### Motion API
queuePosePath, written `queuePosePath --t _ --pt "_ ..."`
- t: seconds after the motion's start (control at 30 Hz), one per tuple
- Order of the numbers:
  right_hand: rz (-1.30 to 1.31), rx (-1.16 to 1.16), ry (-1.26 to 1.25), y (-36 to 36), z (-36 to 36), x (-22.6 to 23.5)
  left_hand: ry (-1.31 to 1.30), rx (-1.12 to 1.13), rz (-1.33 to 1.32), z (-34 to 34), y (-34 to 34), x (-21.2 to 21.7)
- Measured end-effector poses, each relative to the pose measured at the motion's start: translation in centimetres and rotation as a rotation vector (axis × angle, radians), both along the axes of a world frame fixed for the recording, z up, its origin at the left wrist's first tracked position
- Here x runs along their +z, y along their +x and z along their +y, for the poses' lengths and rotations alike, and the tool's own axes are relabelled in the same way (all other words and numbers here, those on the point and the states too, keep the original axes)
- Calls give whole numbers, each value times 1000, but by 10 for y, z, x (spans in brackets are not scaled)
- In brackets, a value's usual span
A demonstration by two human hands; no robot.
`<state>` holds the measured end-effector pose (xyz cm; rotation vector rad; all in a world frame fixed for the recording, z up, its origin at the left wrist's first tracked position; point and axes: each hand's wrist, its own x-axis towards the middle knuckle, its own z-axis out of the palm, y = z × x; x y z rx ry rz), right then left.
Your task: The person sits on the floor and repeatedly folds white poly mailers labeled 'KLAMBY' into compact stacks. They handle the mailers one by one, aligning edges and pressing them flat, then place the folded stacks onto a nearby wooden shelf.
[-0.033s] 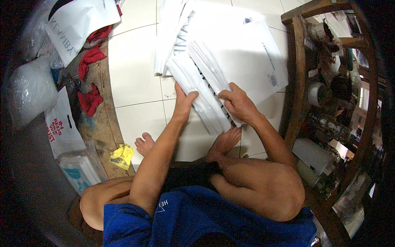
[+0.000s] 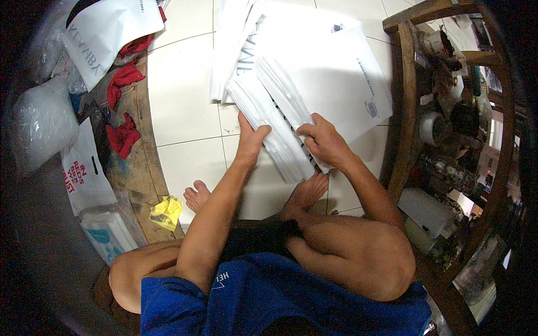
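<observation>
A stack of white plastic mailing bags is held slantwise above the floor, with its two long sides folded in toward the middle. Dark print shows in the narrow gap between the folded sides. My left hand grips the left side, thumb on top and fingers mostly hidden beneath. On the right side, my right hand is closed round the folded edge, thumb pointing inward. Beyond the stack, a larger flat white bag lies on the tiles, and more white bags lie to its left.
Along the left runs a wooden board with red cloth scraps, a yellow scrap and clear plastic wrapping. A wooden rack full of containers stands close on the right. My bare feet rest on the tiled floor.
The folded sides have come slightly closer, so less of the dark print between them shows. Both hands keep their grip in nearly the same place.
</observation>
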<state>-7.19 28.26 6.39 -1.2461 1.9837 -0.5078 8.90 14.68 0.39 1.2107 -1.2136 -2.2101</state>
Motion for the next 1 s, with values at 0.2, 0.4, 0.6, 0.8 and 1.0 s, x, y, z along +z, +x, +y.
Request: queuePosePath --t 0.2,0.4,0.6,0.8,1.0 --pt "10 -13 -9 11 0 6 -40 -11 -27 3 -2 1" --pt "30 -7 -21 18 -5 0 -41 -39 -67 -3 -7 7" --pt "34 20 -60 10 -2 -8 -16 -47 -47 -3 -7 3" --pt "34 -87 -99 3 3 1 25 40 -68 0 -9 7" --pt "26 -225 -301 -12 8 27 -537 273 -500 17 -12 14"
